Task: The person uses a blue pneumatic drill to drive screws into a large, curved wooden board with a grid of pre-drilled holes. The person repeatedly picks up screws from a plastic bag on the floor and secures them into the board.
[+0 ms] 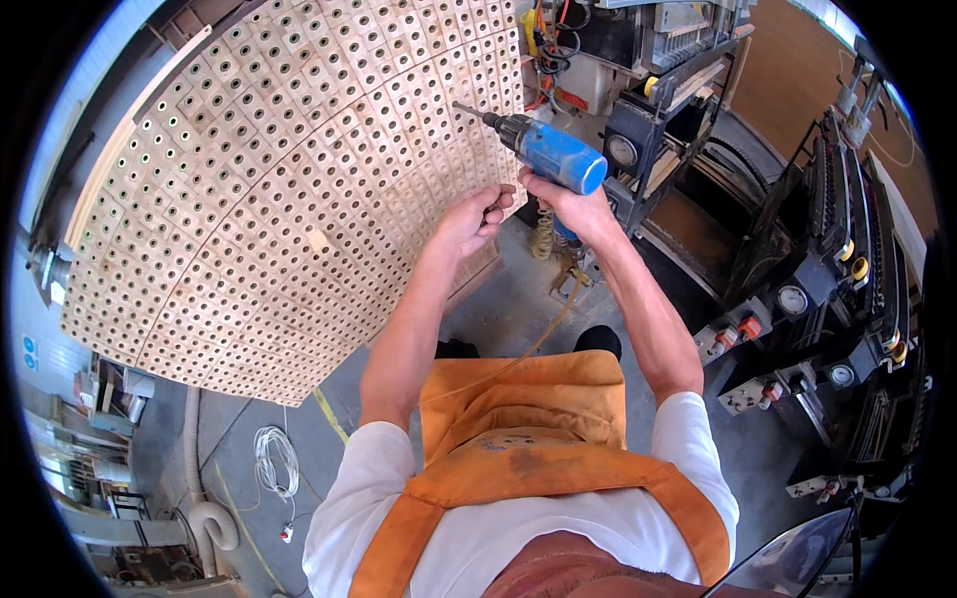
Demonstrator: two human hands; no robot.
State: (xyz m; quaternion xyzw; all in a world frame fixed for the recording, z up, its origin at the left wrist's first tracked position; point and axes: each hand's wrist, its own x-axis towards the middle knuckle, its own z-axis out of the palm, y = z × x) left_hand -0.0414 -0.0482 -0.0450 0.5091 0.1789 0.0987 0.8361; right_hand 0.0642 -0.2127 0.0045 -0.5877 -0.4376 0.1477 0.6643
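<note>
We are mid-fastening — our right hand (570, 204) is clamped on the blue power drill (548, 151), its bit just off the wooden grid panel (279, 199) of small drilled blocks. Our left hand (477, 214) pinches something small at the panel's edge; what, we cannot tell. Next, we judge, calls for a bit squared to a hole — steady pressure.

By the right hand (570, 204) a bright blue drill (551, 154); beside the left hand (469, 221), pale wood blocks (289, 169) dotted with dark holes; below, an orange apron (528, 419).
</note>
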